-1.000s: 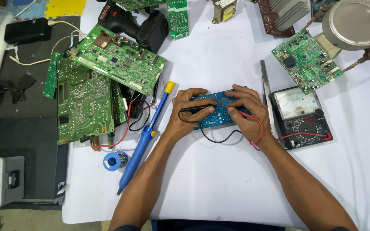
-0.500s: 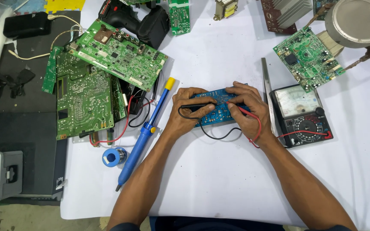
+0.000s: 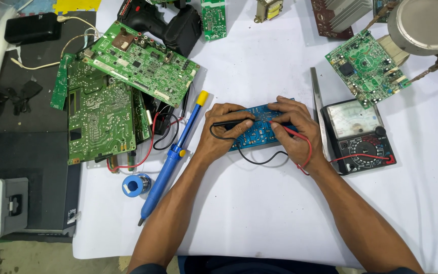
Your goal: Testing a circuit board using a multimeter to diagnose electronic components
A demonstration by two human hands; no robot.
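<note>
Hands press on a blue board (image 3: 259, 129) mid-bench. Left hand (image 3: 224, 133) fingers pinch a black probe (image 3: 231, 122). Right hand (image 3: 295, 133) fingers pinch a red probe (image 3: 291, 131). Meter (image 3: 359, 134) sits at three o'clock.

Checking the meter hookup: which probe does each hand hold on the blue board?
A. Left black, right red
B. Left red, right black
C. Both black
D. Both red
A. The left hand presses the black probe on the blue circuit board, and the right hand holds the red probe, whose lead runs to the analogue multimeter.
</note>
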